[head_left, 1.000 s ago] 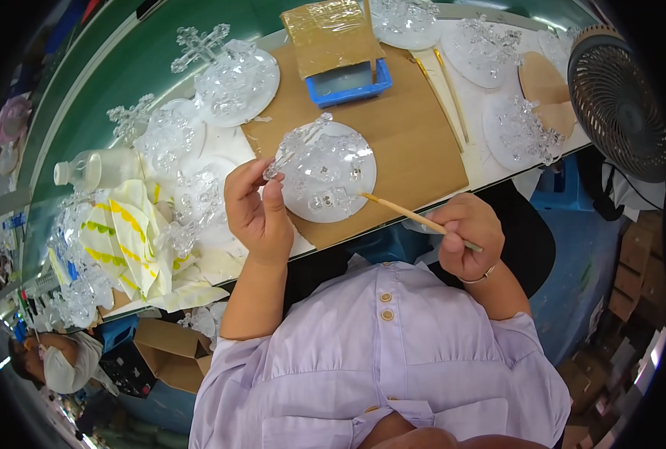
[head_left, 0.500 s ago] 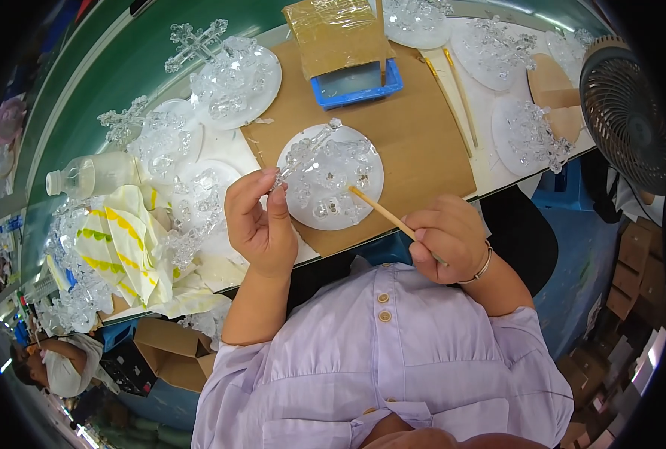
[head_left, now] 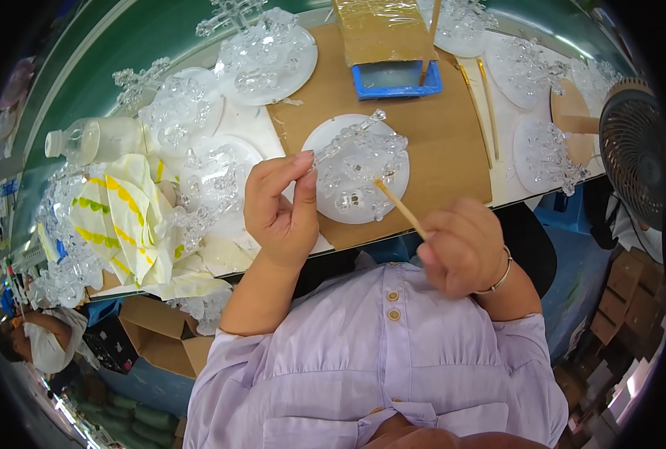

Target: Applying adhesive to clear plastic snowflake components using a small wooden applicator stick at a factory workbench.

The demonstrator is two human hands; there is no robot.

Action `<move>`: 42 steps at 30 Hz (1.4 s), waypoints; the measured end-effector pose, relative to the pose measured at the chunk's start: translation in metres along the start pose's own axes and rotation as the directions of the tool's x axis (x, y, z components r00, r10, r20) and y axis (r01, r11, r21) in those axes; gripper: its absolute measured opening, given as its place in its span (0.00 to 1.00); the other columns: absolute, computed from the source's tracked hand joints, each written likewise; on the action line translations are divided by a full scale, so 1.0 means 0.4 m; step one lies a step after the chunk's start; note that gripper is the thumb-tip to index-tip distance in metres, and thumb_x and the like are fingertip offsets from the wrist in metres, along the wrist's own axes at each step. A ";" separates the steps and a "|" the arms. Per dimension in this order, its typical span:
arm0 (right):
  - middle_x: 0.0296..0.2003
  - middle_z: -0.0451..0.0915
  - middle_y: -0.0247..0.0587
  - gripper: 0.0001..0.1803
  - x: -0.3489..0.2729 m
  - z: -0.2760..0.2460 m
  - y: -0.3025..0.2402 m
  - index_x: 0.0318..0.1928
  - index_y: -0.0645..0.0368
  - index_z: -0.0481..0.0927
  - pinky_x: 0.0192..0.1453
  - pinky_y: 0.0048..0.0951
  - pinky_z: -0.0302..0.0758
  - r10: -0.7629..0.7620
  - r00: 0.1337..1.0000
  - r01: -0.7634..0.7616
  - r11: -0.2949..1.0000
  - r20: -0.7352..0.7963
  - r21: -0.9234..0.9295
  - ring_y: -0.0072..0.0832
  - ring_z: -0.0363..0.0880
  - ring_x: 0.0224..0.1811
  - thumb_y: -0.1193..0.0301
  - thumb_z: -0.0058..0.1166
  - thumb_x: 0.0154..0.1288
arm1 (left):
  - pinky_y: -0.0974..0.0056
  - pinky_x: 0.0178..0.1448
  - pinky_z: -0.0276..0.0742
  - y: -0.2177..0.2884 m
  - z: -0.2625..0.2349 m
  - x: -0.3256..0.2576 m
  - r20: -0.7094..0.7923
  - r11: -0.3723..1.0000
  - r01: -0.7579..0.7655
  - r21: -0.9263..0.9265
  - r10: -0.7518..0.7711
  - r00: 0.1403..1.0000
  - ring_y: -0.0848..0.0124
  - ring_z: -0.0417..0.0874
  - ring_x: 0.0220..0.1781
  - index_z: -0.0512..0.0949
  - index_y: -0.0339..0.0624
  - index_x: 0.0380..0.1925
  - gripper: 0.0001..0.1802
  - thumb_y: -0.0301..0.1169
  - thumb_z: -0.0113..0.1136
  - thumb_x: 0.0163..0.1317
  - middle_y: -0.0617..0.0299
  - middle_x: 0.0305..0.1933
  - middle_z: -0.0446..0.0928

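Observation:
In front of me a round white disc (head_left: 324, 135) bears a cluster of clear, faceted plastic pieces (head_left: 357, 170). My left hand (head_left: 282, 208) pinches the near-left end of a long clear faceted plastic piece (head_left: 350, 138) between thumb and fingertips. That piece slants across the disc's upper left. My right hand (head_left: 461, 247), slightly blurred, is closed round a wooden-handled brush (head_left: 404, 204). The brush's tip points left and rests on or just over the clear pieces; whether it touches cannot be made out.
A cardboard sheet (head_left: 452, 161) lies under the disc. Behind stands a blue tray (head_left: 396, 91) with a taped cardboard cover (head_left: 384, 34) and a stick. Two brushes (head_left: 490, 112) lie right, near a fan (head_left: 636, 150). Leftward are more discs, a bottle (head_left: 93, 141) and patterned cloth (head_left: 127, 221).
The whole view has shifted, so the table things appear farther right. Both hands keep their holds. The right hand, now blurred, has moved slightly, and the brush tip stays at the clear pieces.

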State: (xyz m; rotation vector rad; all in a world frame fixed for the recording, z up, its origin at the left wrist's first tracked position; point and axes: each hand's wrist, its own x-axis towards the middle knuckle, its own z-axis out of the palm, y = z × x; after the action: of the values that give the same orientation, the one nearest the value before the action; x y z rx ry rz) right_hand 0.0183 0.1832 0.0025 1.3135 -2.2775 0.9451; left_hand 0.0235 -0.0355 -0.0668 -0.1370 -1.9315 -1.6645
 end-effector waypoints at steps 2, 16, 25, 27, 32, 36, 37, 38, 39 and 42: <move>0.27 0.77 0.47 0.07 0.006 0.000 0.008 0.34 0.61 0.67 0.22 0.30 0.67 0.077 0.997 -0.078 0.995 0.030 0.056 0.34 0.71 0.20 0.74 0.52 0.63 | 0.70 0.44 0.74 0.001 -0.004 0.004 0.004 0.999 -0.023 0.028 0.023 1.000 0.68 0.79 0.39 0.79 0.35 0.40 0.11 0.16 0.61 0.55 0.54 0.39 0.79; 0.27 0.77 0.47 0.06 -0.027 0.000 0.038 0.41 0.62 0.66 0.26 0.23 0.72 0.415 0.904 -0.375 0.885 -0.104 0.274 0.25 0.75 0.21 0.73 0.46 0.70 | 0.72 0.47 0.73 -0.003 -0.008 0.005 0.075 0.996 -0.081 0.047 0.078 0.994 0.72 0.76 0.43 0.77 0.32 0.44 0.11 0.18 0.58 0.61 0.55 0.43 0.75; 0.27 0.78 0.46 0.09 -0.023 0.033 0.055 0.38 0.62 0.67 0.24 0.26 0.71 0.163 0.985 -0.140 0.942 -0.051 0.305 0.29 0.74 0.20 0.70 0.51 0.68 | 0.71 0.40 0.76 0.001 0.002 0.013 0.015 0.997 -0.073 0.031 0.073 0.997 0.69 0.80 0.37 0.79 0.35 0.39 0.12 0.15 0.62 0.53 0.55 0.38 0.79; 0.27 0.78 0.45 0.09 -0.007 0.036 0.047 0.38 0.61 0.67 0.23 0.28 0.70 0.148 0.988 -0.130 0.951 -0.043 0.279 0.31 0.74 0.19 0.70 0.52 0.67 | 0.71 0.40 0.76 0.003 0.001 0.012 0.017 0.997 -0.073 0.037 0.073 0.997 0.70 0.80 0.37 0.79 0.35 0.39 0.12 0.15 0.62 0.54 0.55 0.38 0.79; 0.27 0.78 0.43 0.09 0.052 0.044 0.030 0.36 0.59 0.67 0.21 0.31 0.67 0.053 0.999 -0.049 0.976 -0.009 0.211 0.35 0.71 0.18 0.72 0.54 0.64 | 0.72 0.39 0.75 -0.002 0.003 0.015 0.009 0.995 -0.091 0.050 0.091 0.996 0.70 0.80 0.36 0.79 0.36 0.39 0.12 0.15 0.62 0.54 0.55 0.38 0.79; 0.27 0.77 0.46 0.10 0.073 0.050 0.028 0.35 0.60 0.67 0.20 0.32 0.64 -0.002 1.000 0.004 0.989 -0.019 0.151 0.34 0.69 0.18 0.72 0.56 0.62 | 0.72 0.36 0.74 0.002 0.003 0.017 0.006 0.996 -0.086 0.039 0.086 0.996 0.71 0.79 0.35 0.80 0.36 0.39 0.12 0.16 0.62 0.54 0.56 0.37 0.79; 0.26 0.77 0.47 0.11 0.075 0.052 0.020 0.34 0.60 0.67 0.19 0.31 0.63 -0.050 0.999 0.052 0.994 -0.020 0.098 0.33 0.69 0.18 0.72 0.57 0.61 | 0.72 0.36 0.74 0.003 0.001 0.016 -0.003 0.996 -0.083 0.045 0.083 0.997 0.71 0.79 0.35 0.80 0.36 0.39 0.12 0.16 0.62 0.54 0.56 0.37 0.79; 0.26 0.77 0.47 0.11 0.070 0.051 0.011 0.34 0.60 0.67 0.19 0.31 0.63 -0.057 0.998 0.058 0.993 -0.014 0.106 0.33 0.69 0.18 0.72 0.57 0.61 | 0.72 0.35 0.74 0.003 0.000 0.015 0.008 0.995 -0.084 0.061 0.084 0.996 0.71 0.79 0.34 0.80 0.37 0.39 0.12 0.16 0.63 0.54 0.57 0.37 0.79; 0.26 0.76 0.48 0.12 0.062 0.046 0.005 0.32 0.60 0.66 0.19 0.29 0.62 -0.176 0.982 0.173 0.983 0.073 0.056 0.31 0.68 0.18 0.72 0.57 0.61 | 0.72 0.34 0.73 0.005 0.000 0.016 0.020 0.993 -0.087 0.074 0.086 0.996 0.71 0.79 0.34 0.80 0.37 0.39 0.12 0.16 0.63 0.54 0.57 0.37 0.79; 0.26 0.75 0.48 0.14 0.052 0.081 -0.006 0.27 0.61 0.65 0.19 0.25 0.60 -0.338 0.932 0.345 0.938 0.132 -0.031 0.28 0.67 0.18 0.71 0.58 0.61 | 0.72 0.43 0.73 0.008 0.000 0.015 0.069 0.998 -0.063 0.014 0.062 0.996 0.72 0.76 0.38 0.79 0.35 0.42 0.12 0.16 0.61 0.57 0.56 0.40 0.77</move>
State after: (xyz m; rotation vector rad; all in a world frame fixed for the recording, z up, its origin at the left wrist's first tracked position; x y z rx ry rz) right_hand 0.0108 0.1468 -0.0077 1.7163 -2.0458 0.6941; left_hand 0.0201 -0.0367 -0.0613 -0.2482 -1.9704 -1.6225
